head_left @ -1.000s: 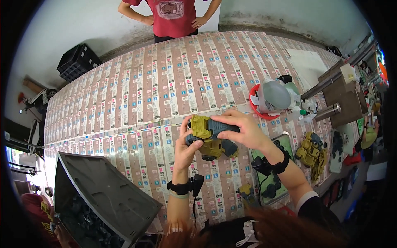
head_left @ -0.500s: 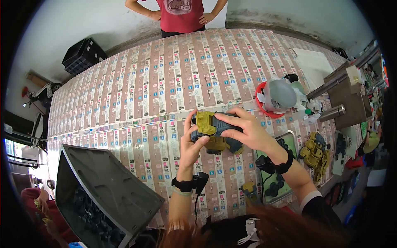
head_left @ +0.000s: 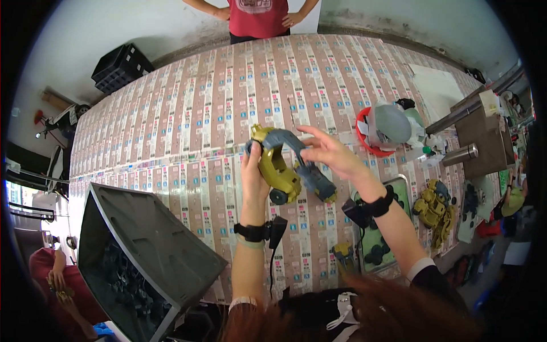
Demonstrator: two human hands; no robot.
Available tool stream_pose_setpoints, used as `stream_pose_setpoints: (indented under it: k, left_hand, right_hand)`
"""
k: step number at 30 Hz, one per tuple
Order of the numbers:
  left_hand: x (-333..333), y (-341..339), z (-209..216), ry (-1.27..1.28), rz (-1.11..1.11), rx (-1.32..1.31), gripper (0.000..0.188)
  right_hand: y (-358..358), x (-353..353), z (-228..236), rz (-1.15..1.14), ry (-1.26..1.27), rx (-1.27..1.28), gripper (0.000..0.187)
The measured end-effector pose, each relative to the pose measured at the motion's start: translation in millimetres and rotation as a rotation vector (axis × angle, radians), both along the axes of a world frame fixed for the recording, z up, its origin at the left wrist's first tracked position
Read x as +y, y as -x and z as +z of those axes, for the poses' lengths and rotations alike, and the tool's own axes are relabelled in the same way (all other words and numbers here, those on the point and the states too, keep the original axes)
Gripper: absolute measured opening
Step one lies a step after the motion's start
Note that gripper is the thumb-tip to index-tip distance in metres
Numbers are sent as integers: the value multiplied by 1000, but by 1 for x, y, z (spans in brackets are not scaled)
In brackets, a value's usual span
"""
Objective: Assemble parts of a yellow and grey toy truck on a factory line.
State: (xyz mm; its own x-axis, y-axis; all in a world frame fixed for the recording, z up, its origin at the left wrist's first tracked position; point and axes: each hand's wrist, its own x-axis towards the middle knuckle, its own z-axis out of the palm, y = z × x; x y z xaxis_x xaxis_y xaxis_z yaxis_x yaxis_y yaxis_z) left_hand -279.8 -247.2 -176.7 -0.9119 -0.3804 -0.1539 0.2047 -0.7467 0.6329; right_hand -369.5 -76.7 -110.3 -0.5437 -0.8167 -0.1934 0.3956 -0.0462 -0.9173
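Note:
My left hand (head_left: 254,176) is closed round a toy construction vehicle (head_left: 279,174), held tilted above the table. It has a mustard-yellow body with a dark wheel at its lower end, and a grey arched arm reaching over to the right and down. To the right of that arm is my right hand (head_left: 333,157), fingers stretched out and apart. Its fingertips are at the edge of the grey part; whether they touch it I cannot tell. A small yellow-and-grey toy piece (head_left: 343,251) lies on the table near me.
A green-bottomed tray (head_left: 393,259) with dark wheels lies at the right, beside a pile of yellow toy vehicles (head_left: 434,208). Farther back stand a red basin (head_left: 364,137) and a metal-armed fixture (head_left: 476,137). A grey crate (head_left: 154,228) of dark parts leans at the left. Someone in red stands opposite.
The toy has turned from level to tilted, its grey arm now arching out to the right. My right hand has let go of the grey part and spread its fingers.

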Motion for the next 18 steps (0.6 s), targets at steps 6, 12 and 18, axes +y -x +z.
stream_pose_setpoints:
  k: [6,12,18]
  left_hand:
    - [5,13,12,-226,-47,-68,42]
    - [1,16,6,-252,66,-89,45]
    - [11,13,34,-107,450,32,40]
  right_hand:
    - [-3,-14,-6,5,11,-3,53]
    - [-23,-25,-9,-174,-2,-126,43]
    - [-57,-28,-2,-294,-156,269,38]
